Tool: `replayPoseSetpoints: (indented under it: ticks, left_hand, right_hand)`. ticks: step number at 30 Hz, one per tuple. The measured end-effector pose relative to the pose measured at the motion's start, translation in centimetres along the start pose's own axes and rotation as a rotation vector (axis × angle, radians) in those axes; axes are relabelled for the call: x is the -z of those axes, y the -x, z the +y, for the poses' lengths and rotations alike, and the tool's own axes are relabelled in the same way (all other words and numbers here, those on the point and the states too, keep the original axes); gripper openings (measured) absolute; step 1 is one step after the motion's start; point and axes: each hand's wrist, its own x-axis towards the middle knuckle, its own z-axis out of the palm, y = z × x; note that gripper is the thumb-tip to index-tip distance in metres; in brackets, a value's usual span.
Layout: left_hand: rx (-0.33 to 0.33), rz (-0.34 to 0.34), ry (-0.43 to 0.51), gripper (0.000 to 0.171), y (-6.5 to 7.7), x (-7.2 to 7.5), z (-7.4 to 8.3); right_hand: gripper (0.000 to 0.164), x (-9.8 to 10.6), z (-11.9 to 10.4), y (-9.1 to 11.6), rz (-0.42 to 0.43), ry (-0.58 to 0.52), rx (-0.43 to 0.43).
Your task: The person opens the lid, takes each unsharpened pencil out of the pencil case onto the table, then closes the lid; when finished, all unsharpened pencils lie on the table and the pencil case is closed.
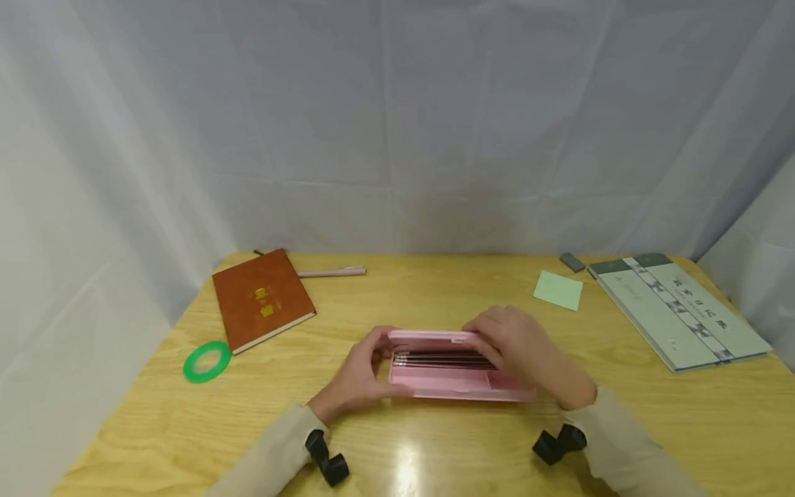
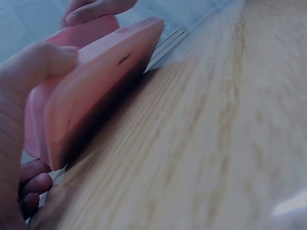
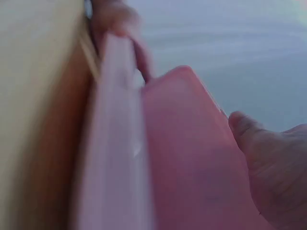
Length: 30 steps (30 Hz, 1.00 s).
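Note:
A pink pencil case (image 1: 444,388) is in front of me at the middle of the table, its lid (image 1: 428,336) raised partway. Several dark pencils (image 1: 444,358) lie side by side along the back of its inside. My left hand (image 1: 360,376) grips the left end, thumb on the front edge and fingers behind. The left wrist view shows the case's underside (image 2: 96,105) tilted up, with dark shadow beneath. With the right hand (image 1: 518,348) I hold the lid near its right end; the thumb is at the lid's edge in the right wrist view, which is blurred.
At the left lie a brown notebook (image 1: 263,300), a green tape ring (image 1: 186,368) and a pale pen (image 1: 335,272). Toward the back right are a green sticky-note pad (image 1: 558,290), a grey eraser (image 1: 572,262) and a pale green book (image 1: 677,310). A white curtain (image 1: 397,124) hangs behind the table.

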Motion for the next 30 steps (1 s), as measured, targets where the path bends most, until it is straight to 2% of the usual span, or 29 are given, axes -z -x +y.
replayPoseSetpoints:
  ticks: [2, 5, 7, 9, 14, 16, 19, 21, 23, 25, 27, 30]
  left_hand:
    - [0.024, 0.002, -0.028, 0.099, 0.1, 0.0, 0.0]
    - [0.048, -0.01, -0.081, 0.118, 0.2, -0.2, 0.0]
    - [0.041, -0.014, -0.111, 0.128, 0.1, -0.3, -0.1]
    - [0.022, -0.009, -0.146, 0.137, 0.0, -0.5, -0.1]
    - [-0.007, -0.009, -0.225, 0.147, -0.1, -0.7, -0.2]
    - [-0.006, -0.012, -0.238, 0.148, -0.1, -0.7, -0.1]
    - [0.003, -0.008, -0.244, 0.149, 0.0, -0.7, 0.0]
    - [0.004, -0.009, -0.249, 0.149, 0.0, -0.6, 0.1]
    - [0.005, -0.012, -0.252, 0.149, 0.0, -0.5, 0.2]
    - [0.004, -0.013, -0.253, 0.149, 0.0, -0.3, 0.2]
    - [0.004, -0.013, -0.255, 0.149, -0.1, -0.2, 0.2]
    - [0.002, -0.014, -0.255, 0.149, 0.0, -0.1, 0.2]
  right_hand:
    - [0.027, 0.1, 0.9, -0.9, -0.049, -0.02, -0.068]
    - [0.009, 0.1, 2.5, -1.9, -0.111, -0.127, -0.207]
    - [0.005, -0.2, 3.7, -2.2, -0.12, -0.204, -0.273]
    - [0.004, -0.6, 4.8, -2.4, -0.116, -0.256, -0.304]
    - [0.005, -1.5, 6.7, -2.7, -0.119, -0.275, -0.271]
    - [0.007, -1.7, 6.8, -2.8, -0.091, -0.262, -0.241]
    - [0.012, -1.6, 6.0, -2.9, -0.023, -0.167, -0.169]
    - [0.014, -1.4, 4.9, -2.7, -0.006, -0.101, -0.114]
    - [0.012, -1.2, 3.5, -2.4, -0.058, -0.081, -0.081]
    - [0.007, -1.1, 2.3, -1.9, -0.167, -0.125, -0.084]
    - [0.003, -1.3, 1.4, -1.3, -0.287, -0.201, -0.126]
    - [0.004, -1.7, 0.8, -0.5, -0.391, -0.29, -0.192]
